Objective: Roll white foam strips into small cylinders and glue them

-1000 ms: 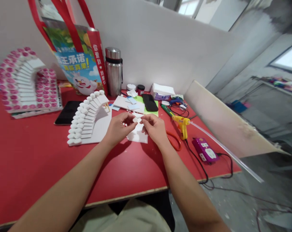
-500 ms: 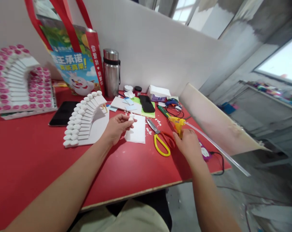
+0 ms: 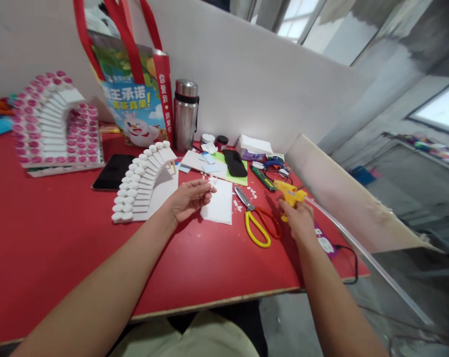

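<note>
Glue gun [image 3: 292, 194], untouched 1 second ago, now in right hand [image 3: 301, 220]

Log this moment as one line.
left grip: pinching white piece near sheet | right grip: holding glue gun | scissors: lying between grips | stair model: left of left grip

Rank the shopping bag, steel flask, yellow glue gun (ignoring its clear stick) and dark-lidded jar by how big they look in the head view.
Shopping bag
Steel flask
Yellow glue gun, partly hidden by the right hand
Dark-lidded jar
</note>
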A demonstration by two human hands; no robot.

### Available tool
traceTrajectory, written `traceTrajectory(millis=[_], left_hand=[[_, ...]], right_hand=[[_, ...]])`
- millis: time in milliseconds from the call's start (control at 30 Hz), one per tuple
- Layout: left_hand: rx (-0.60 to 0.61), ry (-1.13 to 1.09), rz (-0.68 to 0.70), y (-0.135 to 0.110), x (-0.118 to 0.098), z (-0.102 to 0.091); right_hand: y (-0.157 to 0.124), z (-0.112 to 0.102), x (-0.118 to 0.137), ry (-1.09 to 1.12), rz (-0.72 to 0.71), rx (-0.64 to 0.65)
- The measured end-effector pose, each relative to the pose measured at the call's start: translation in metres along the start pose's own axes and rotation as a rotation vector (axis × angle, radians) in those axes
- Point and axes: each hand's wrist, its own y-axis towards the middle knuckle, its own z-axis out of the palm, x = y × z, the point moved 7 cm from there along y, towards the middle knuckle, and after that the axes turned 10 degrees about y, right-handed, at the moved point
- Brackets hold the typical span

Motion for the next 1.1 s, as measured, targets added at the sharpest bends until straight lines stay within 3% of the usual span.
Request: traceTrajectory(millis=[133,267,367,500,700,900,1100], left_hand=[[-0.038,0.029,-0.005,-0.002,-0.001,-0.001],[-0.086,0.056,0.043,-0.001,-0.008,-0.007],[-0.104,0.016,0.068,0.001,-0.011,-0.013],[-0.081,-0.215,-0.068,0.002,-0.005,-0.013],[-0.030,-0.391,-0.219,-0.003,0.002,-0.003],[-0.038,-0.344,-0.200,-0.003,0.003,-0.005],[-0.145,-0.223,-0.140,-0.004,-0.001,-0.006]], right_hand=[[-0.034,0.023,0.046,0.590,0.004,0.286],[-0.064,0.061,0.084,0.752,0.060,0.562],[-0.076,0.091,0.088,0.759,0.030,0.684],[-0.080,0.111,0.069,0.791,0.012,0.693],[-0.083,0.109,0.064,0.794,-0.070,0.744],[-0.087,0.111,0.063,0.703,-0.063,0.805],[-0.086,0.111,0.059,0.600,-0.087,0.820]])
